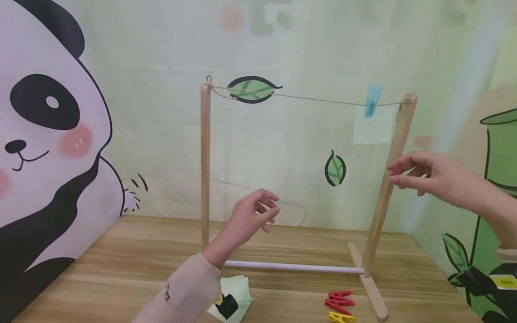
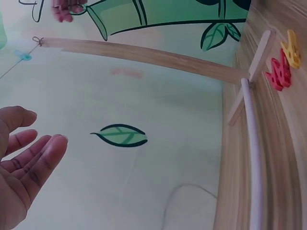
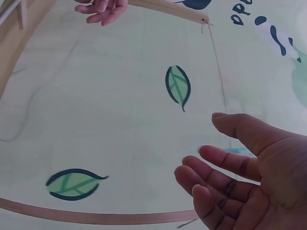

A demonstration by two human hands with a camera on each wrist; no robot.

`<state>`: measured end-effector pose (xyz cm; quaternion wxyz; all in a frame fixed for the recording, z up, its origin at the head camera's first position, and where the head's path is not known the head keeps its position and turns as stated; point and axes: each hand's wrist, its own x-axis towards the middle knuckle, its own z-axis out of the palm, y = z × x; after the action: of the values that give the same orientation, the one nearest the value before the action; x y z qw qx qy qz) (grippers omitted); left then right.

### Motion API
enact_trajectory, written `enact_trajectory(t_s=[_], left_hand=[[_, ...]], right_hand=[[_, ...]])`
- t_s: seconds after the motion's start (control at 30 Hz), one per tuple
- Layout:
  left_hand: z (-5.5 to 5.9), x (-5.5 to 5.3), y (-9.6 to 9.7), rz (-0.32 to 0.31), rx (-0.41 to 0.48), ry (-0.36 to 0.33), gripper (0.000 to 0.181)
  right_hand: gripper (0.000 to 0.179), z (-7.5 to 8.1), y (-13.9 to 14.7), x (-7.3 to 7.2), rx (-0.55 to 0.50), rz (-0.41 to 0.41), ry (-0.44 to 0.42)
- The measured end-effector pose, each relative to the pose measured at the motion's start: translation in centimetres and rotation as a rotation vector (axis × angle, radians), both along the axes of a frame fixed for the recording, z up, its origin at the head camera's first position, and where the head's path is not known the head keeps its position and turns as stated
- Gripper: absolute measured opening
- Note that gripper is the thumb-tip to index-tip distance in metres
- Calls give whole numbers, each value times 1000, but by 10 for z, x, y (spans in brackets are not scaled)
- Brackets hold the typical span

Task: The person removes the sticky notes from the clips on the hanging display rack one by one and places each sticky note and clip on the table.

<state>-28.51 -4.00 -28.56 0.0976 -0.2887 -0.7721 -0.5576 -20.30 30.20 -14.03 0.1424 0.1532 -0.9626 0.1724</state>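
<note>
My left hand point(image 1: 252, 213) is raised in front of the wooden frame, fingers loosely bent and holding nothing. My right hand point(image 1: 440, 179) hovers by the right wooden post point(image 1: 389, 179), its thumb and fingertips apart with nothing between them. Above it, a blue clothespin point(image 1: 372, 102) sits on the string point(image 1: 315, 99) tied between the posts. A pale green sheet of paper point(image 1: 373, 130) hangs from that clothespin. The right wrist view shows only a bit of blue behind the right hand point(image 3: 254, 177). In the left wrist view the left hand point(image 2: 31, 172) is empty.
Red clothespins point(image 1: 339, 302) and a yellow clothespin point(image 1: 341, 317) lie on the wooden table point(image 1: 121, 269) near the right foot point(image 1: 375, 298). Pale green papers point(image 1: 240, 287) lie beyond my left sleeve, partly covered. A white rod point(image 1: 291, 267) joins the posts low down.
</note>
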Motion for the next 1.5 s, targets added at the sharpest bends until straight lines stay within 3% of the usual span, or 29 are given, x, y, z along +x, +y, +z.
enact_trajectory(t_s=[0.43, 0.7, 1.1, 1.5], left_hand=[[37, -18, 37, -49, 22, 34, 24], [55, -29, 59, -55, 78, 31, 26], [74, -32, 95, -67, 174, 3, 29], [87, -32, 128, -82, 194, 9, 31]], right_hand=[[40, 63, 5, -14, -54, -69, 128], [43, 93, 1, -28, -47, -91, 186], [56, 120, -17, -48, -23, -64, 121], [62, 126, -29, -64, 33, -80, 23]])
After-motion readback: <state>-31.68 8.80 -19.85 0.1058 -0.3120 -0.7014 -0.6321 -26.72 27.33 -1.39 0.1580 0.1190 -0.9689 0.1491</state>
